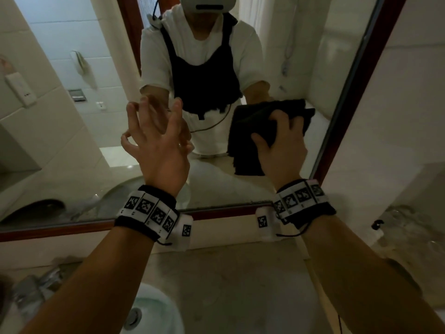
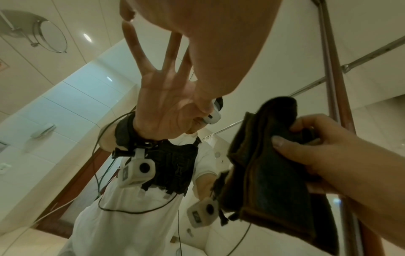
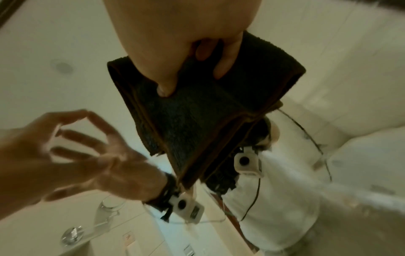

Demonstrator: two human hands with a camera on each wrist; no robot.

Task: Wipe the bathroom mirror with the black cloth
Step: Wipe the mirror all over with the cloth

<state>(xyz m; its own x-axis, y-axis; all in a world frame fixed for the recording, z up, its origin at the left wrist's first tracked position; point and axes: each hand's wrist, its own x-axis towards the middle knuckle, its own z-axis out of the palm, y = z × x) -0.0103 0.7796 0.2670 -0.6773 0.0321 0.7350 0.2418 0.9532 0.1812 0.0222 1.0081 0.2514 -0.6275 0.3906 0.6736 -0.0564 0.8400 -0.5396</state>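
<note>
Both hands are raised before the wood-framed bathroom mirror (image 1: 72,131) in my head view: my left hand (image 1: 156,145) is spread and holds nothing, my right hand (image 1: 284,143) grips the folded black terry cloth (image 1: 250,131) against the glass, above the pale stone desk (image 1: 228,273). From the left wrist, I see straight fingers (image 2: 131,43) near the glass. From the right wrist, my thumb (image 3: 164,81) and curled fingertips pinch the cloth's upper part
</note>
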